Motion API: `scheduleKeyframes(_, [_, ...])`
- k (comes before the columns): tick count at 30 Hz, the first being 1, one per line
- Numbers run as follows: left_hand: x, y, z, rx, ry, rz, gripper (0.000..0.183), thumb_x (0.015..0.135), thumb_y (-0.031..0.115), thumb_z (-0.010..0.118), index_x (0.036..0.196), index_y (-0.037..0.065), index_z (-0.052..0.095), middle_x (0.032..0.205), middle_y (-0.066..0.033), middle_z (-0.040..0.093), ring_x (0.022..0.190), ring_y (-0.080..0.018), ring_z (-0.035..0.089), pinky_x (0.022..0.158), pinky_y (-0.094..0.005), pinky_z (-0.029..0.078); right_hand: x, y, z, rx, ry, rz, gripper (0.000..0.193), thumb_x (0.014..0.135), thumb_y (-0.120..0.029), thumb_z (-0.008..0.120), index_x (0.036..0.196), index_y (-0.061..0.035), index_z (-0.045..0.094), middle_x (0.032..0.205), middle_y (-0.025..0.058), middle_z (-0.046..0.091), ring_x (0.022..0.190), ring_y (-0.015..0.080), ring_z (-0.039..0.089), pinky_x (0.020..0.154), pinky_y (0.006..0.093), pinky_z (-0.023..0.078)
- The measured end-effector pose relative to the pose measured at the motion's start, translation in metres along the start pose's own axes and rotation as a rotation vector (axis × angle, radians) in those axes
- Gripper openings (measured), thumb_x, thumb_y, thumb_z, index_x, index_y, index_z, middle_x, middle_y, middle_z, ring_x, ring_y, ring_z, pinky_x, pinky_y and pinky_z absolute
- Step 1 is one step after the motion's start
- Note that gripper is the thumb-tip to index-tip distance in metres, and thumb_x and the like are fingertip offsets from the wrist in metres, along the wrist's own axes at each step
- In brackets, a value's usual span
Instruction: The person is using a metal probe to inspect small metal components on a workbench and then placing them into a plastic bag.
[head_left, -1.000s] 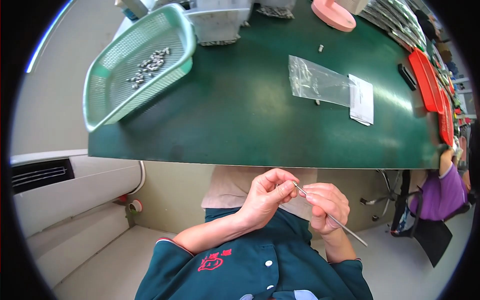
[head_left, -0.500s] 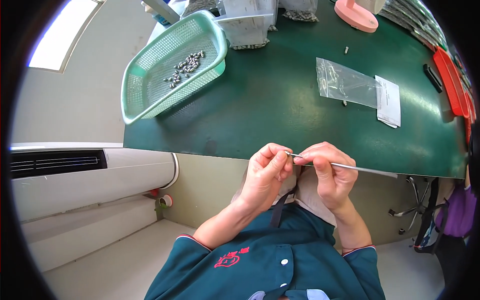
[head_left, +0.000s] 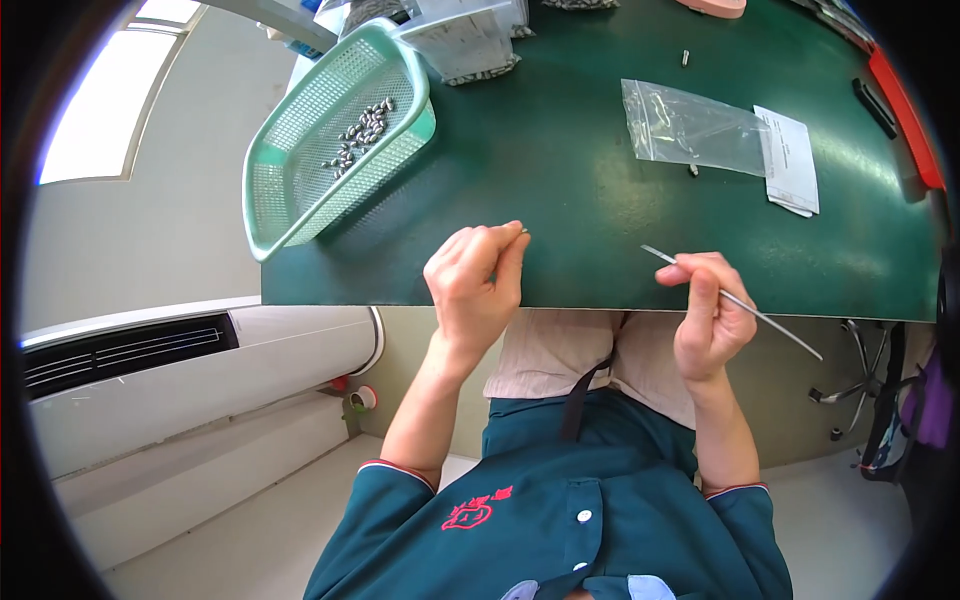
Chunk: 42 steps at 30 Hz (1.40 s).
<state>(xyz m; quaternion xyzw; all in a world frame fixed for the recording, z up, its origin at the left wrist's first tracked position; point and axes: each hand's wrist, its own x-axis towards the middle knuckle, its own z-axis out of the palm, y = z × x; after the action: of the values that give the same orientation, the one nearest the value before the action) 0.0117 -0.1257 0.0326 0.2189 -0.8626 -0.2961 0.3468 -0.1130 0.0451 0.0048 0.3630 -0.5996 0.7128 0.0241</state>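
My right hand grips a thin metal rod, held slantwise over the table's front edge. Its flattened end points up and left, and the other end sticks out past my palm. To the left, my left hand is pinched, thumb against fingers; a tiny light bit shows at the fingertips, too small to name. The hands are well apart. Beyond my left hand stands a mint-green plastic basket, with several small shiny metal pieces lying on its mesh bottom.
A clear zip bag lies on the green table beside folded white paper. Two small metal pieces rest near the bag. Clear containers stand behind the basket. A black object and a red tray are at right.
My hands have moved apart: the left went left and forward, still pinched, away from the rod's end. My right hand has shifted right with the rod, now tilted more steeply.
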Motion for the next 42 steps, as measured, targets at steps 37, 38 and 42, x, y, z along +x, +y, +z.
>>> scheduleKeyframes(37, [-0.094,0.049,0.013,-1.362,-0.281,-1.066,0.01,0.087,0.011,0.058,0.094,0.003,0.057,0.057,0.0048,0.044,0.047,-0.005,0.034,0.048,-0.0197,0.027,-0.024,-0.008,-0.024,-0.201,-0.079,-0.21,0.021,0.094,-0.012,0.043,0.101,0.0061,0.052,0.08,0.0162,0.062,0.073,0.0254,0.058,0.065,0.0318,0.048])
scheduleKeyframes(38, [-0.085,0.052,0.001,-0.977,-0.262,-0.675,0.009,0.084,0.009,0.061,0.091,0.003,0.059,0.056,0.0046,0.046,0.046,-0.004,0.036,0.046,-0.0198,0.028,-0.025,-0.012,-0.024,-0.178,-0.066,-0.184,0.023,0.094,-0.014,0.043,0.102,0.0058,0.052,0.079,0.0159,0.062,0.072,0.0252,0.058,0.066,0.0322,0.048])
scheduleKeyframes(42, [-0.056,0.039,-0.014,-1.006,-0.12,-0.641,0.007,0.085,0.008,0.059,0.087,0.001,0.06,0.056,0.0042,0.047,0.046,-0.0031,0.034,0.045,-0.0189,0.026,-0.018,-0.025,-0.018,-0.061,-0.206,-0.067,0.039,0.096,-0.03,0.039,0.09,0.0046,0.057,0.073,0.0125,0.061,0.063,0.0218,0.056,0.058,0.0315,0.046])
